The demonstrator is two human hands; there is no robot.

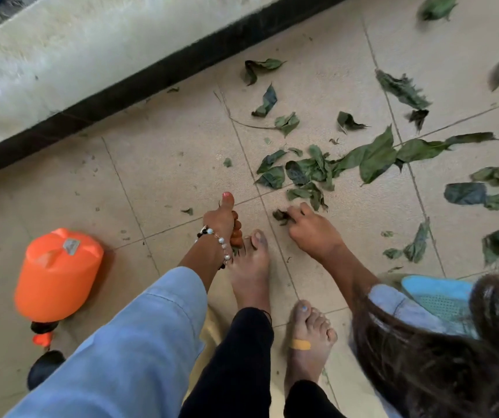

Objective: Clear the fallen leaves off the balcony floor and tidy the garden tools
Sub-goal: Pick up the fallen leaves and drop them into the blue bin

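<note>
Beige tiles (182, 164): curled green leaves (311, 173); right hand (311, 230) fingers pinch one

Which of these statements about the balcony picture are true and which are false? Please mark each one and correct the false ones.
1. The right hand pinches a small dark leaf on the floor. True.
2. The orange container stands upright. False: it lies tipped on its side on the tiles.
3. The left hand is curled round something, thumb pointing up. True; what it grips is too hidden to name.
4. All leaves are already gathered into one pile. False: green leaves lie scattered over several tiles.
5. The person wears shoes. False: both feet are bare, and the right foot has a plaster on it.
</note>
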